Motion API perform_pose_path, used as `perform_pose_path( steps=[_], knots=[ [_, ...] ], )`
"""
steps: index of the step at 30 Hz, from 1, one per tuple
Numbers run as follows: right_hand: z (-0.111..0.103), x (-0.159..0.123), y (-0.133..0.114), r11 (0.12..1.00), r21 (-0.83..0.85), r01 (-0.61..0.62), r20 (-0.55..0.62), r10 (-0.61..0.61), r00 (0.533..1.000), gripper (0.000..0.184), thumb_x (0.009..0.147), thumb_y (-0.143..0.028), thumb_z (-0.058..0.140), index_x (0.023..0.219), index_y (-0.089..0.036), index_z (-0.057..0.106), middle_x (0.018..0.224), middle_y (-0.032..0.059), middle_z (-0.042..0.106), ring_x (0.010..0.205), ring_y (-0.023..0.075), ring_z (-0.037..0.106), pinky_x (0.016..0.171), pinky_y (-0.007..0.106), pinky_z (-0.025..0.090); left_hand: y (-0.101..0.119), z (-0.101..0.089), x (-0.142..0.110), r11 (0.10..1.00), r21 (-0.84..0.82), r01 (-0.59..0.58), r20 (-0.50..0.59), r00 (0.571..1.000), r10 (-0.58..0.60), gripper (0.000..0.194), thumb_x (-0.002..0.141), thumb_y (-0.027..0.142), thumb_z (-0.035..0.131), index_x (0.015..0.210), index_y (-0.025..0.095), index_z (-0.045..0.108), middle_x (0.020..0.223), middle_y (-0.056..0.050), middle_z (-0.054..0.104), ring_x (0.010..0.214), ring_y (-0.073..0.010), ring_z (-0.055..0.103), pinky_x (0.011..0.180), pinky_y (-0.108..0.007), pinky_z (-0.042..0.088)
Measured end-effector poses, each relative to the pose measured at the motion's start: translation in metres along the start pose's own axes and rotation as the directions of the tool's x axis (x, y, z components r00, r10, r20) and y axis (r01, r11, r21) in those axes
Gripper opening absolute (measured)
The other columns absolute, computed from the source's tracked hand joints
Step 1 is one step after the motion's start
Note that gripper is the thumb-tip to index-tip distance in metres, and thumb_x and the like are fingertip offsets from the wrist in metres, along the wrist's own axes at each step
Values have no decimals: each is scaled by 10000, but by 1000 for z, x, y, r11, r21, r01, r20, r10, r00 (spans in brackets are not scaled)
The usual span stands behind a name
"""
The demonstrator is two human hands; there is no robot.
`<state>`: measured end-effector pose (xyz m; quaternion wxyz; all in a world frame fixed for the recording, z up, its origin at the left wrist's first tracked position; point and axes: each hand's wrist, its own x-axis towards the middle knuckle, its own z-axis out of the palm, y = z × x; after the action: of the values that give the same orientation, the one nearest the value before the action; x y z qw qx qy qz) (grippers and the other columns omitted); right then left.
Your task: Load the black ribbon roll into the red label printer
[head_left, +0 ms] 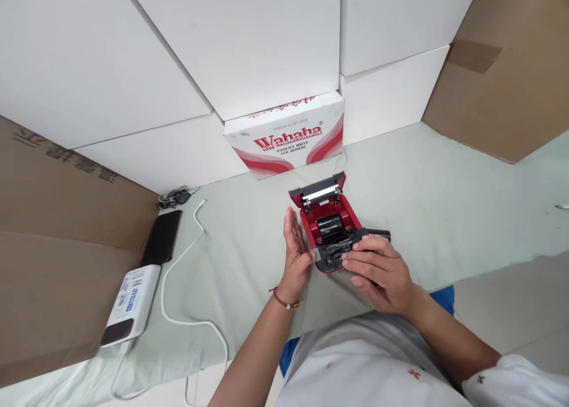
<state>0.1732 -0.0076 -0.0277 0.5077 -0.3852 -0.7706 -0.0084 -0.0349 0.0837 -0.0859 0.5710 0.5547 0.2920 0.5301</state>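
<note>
Red-and-black device [351, 216] sits on the green cloth [249, 241] just in front of the person, lid up, between both hands. Make not readable.

Nearest: white shirt [355, 371], wrists reaching over the cloth edge. Right hand [380, 273] is on the near right corner: fingertips on the dark front part, slightly spread, thumb lower and apart from them. Can't tell if it's pressing or clamping. Left hand [296, 253] has its fingers together and straight along the left wall, thumb split off, tip on the near left corner; not wrapped round.

Key relation: long axis runs away from the person, far end leaning left. Near end is right at the fingertips; both hands touch it, right reaches further over the front. Black roll [329, 226] lies crosswise inside, beyond the right fingertips. Hinged lid [317, 192] stands at the far end, away from both hands. Black cylindrical piece [379, 234] pokes out right of the fingers; can't tell if attached.

Farther: Wahaha box [288, 137] on its edge behind the lid, then white panels [267, 39].
</note>
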Motion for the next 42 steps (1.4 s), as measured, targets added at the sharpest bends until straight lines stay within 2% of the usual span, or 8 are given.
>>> perform_pose_path(
  steps=[7,12,15,22,28,31,36,42],
  knots=[
    [-17,68,21,954,47,-294,301,267,915,237,1116,-264,559,1061,-213,783,972,48,850,914,192,755,876,325,600,-5,-1,0,998,-58,13,46,999,-11,1012,877,482,800,1749,439,288,1913,44,127,1787,-316,82,1451,-473,182],
    [8,123,32,804,-552,-219,660,582,474,309,1084,-227,535,1271,-218,781,1311,121,827,1137,305,802,911,388,605,-7,-1,3,996,-77,38,61,998,-33,1022,858,495,806,1744,407,305,1903,12,181,1766,-343,179,1437,-487,231],
    [29,139,32,782,-609,-134,704,610,363,309,1005,-114,572,1200,-166,806,1242,185,838,1142,329,807,912,384,603,-10,-3,4,997,-64,43,72,997,-38,1023,847,527,804,1737,388,320,1873,-15,275,1751,-360,220,1437,-519,224],
    [17,147,27,793,-592,-147,718,601,352,284,961,-135,652,1200,-175,801,1184,174,852,1112,323,806,871,356,583,-13,-2,6,992,-121,46,50,998,-41,979,831,499,809,1702,391,376,1840,-27,342,1734,-367,257,1428,-545,231],
    [-78,103,38,845,-163,-510,650,480,589,381,1019,-494,655,1318,-291,775,849,-1,797,679,190,699,632,306,513,-10,0,6,986,-160,50,50,998,-42,995,823,462,818,1712,410,374,1859,-10,307,1733,-359,261,1407,-520,292],
    [-118,63,61,761,-295,-578,614,614,496,488,998,-616,637,1336,-294,782,709,7,728,610,215,644,573,340,488,-9,0,6,983,-172,63,54,997,-55,1001,816,449,819,1711,406,374,1850,-20,329,1725,-359,288,1398,-519,314],
    [-129,11,99,518,-732,-442,442,855,270,362,951,-386,637,1237,-263,822,1084,121,854,936,344,788,745,428,577,-5,3,8,985,-154,82,32,996,-78,996,800,466,812,1698,393,389,1856,-24,312,1741,-362,251,1421,-524,261],
    [-90,-8,92,666,-538,-517,426,744,514,434,1036,-359,540,1400,-234,741,1436,113,770,1215,295,772,1016,410,603,-4,3,9,983,-157,91,39,996,-86,988,777,474,825,1675,400,420,1846,-23,331,1716,-363,305,1395,-517,313]
  ],
)
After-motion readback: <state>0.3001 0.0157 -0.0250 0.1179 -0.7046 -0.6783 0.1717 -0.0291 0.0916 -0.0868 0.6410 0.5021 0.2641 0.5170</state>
